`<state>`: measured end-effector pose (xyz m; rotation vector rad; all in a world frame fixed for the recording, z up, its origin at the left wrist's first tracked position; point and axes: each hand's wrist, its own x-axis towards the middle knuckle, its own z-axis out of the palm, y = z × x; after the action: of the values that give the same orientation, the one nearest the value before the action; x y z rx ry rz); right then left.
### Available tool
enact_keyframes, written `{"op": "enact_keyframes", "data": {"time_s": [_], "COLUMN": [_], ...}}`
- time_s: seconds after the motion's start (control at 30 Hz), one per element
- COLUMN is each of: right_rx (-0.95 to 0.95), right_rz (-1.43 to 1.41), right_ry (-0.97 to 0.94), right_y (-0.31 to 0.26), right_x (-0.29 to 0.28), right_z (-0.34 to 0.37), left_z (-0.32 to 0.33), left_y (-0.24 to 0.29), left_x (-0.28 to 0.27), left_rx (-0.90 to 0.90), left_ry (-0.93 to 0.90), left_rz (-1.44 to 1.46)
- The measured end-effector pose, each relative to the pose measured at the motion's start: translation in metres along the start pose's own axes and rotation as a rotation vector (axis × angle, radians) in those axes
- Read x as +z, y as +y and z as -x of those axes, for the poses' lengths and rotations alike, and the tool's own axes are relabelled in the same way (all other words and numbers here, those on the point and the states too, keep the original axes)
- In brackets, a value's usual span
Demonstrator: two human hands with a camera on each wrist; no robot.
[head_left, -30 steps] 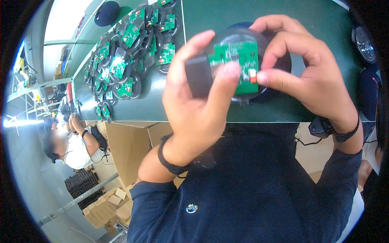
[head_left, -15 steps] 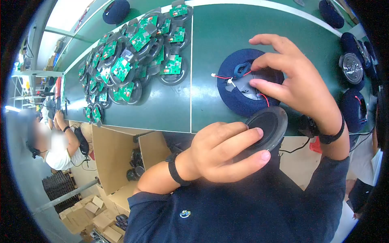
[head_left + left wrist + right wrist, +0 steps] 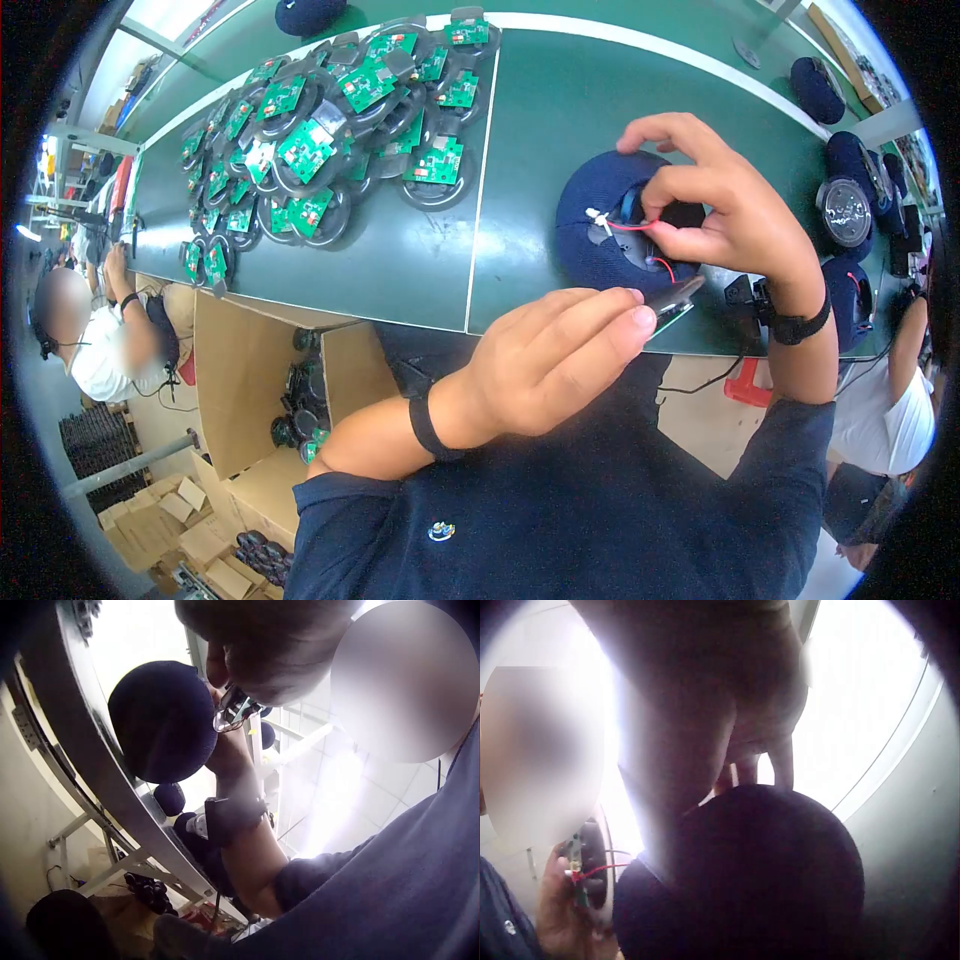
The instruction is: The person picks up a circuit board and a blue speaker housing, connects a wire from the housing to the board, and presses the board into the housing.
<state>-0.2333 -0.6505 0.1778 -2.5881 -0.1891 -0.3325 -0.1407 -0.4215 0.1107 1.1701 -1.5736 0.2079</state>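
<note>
My left hand (image 3: 560, 365) grips a round black disc (image 3: 678, 296) by its edge, tilted nearly edge-on. A green circuit board (image 3: 672, 326) shows on its lower side. Just beyond it, a round navy fabric-covered housing (image 3: 590, 255) lies on the green table with its opening upward. Over that opening, my right hand (image 3: 730, 205) pinches a red wire (image 3: 628, 227) between thumb and forefinger. A small white connector (image 3: 597, 216) sits at the wire's end. The housing's dark outer side (image 3: 161, 724) fills much of the left wrist view.
Left of the white table line is a pile of black discs with green boards (image 3: 305, 150). More navy housings (image 3: 848, 290) stand at the right. An open cardboard box (image 3: 240, 370) is below the table edge. Another person (image 3: 100, 330) sits at the far left.
My left hand has brought the disc from above the housing to its near side and turned it edge-on. The right hand has let go of the disc and now pinches the red wire.
</note>
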Motion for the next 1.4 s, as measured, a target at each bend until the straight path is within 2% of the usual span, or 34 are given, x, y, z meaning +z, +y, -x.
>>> {"op": "enact_keyframes", "data": {"time_s": [0.03,0.1,0.17,0.2,0.27,0.33,0.37,0.47,0.57,0.73,0.87,0.93,1.3,1.4], "right_rx": [-0.088,-0.107,-0.126,-0.137,-0.152,-0.242,-0.239,-0.286,-0.282,-0.245,-0.222,-0.143,0.018,0.090], "right_rz": [0.010,-0.034,-0.078,-0.103,-0.132,-0.133,-0.135,-0.176,-0.216,-0.109,-0.083,-0.061,-0.069,-0.180], "right_ry": [0.006,0.033,0.061,0.073,0.095,0.147,0.155,0.138,0.249,0.319,0.376,0.391,0.355,0.355], "right_y": [0.005,0.016,0.020,0.021,0.022,0.022,0.022,0.022,0.022,0.010,0.003,0.000,-0.011,-0.013], "right_x": [-0.002,0.000,0.000,0.000,0.000,0.002,0.003,0.009,0.018,0.023,0.027,0.025,0.024,0.026], "right_z": [0.001,0.005,0.010,0.011,0.012,0.012,0.013,0.014,0.017,0.023,0.027,0.030,0.041,0.043], "left_z": [0.002,0.002,-0.002,0.002,0.002,0.004,-0.001,-0.004,-0.010,-0.021,-0.029,-0.032,-0.043,-0.044], "left_y": [0.000,0.004,0.009,0.006,0.002,0.011,0.008,0.006,0.006,0.001,0.001,0.000,-0.003,-0.007], "left_x": [0.002,0.001,-0.006,-0.004,-0.009,-0.010,-0.005,-0.003,-0.005,-0.008,-0.006,-0.005,-0.001,0.003], "left_rx": [-0.046,-0.088,-0.256,-0.354,-0.383,-0.699,-0.704,-0.795,-0.859,-0.920,-0.899,-0.858,-0.840,-0.809], "left_ry": [0.046,0.080,0.083,0.130,0.084,0.126,0.220,0.342,0.348,0.255,0.227,0.220,0.153,0.148], "left_rz": [0.003,0.017,-0.049,0.058,-0.018,0.174,0.295,0.398,0.389,0.348,0.336,0.335,0.299,0.294]}}
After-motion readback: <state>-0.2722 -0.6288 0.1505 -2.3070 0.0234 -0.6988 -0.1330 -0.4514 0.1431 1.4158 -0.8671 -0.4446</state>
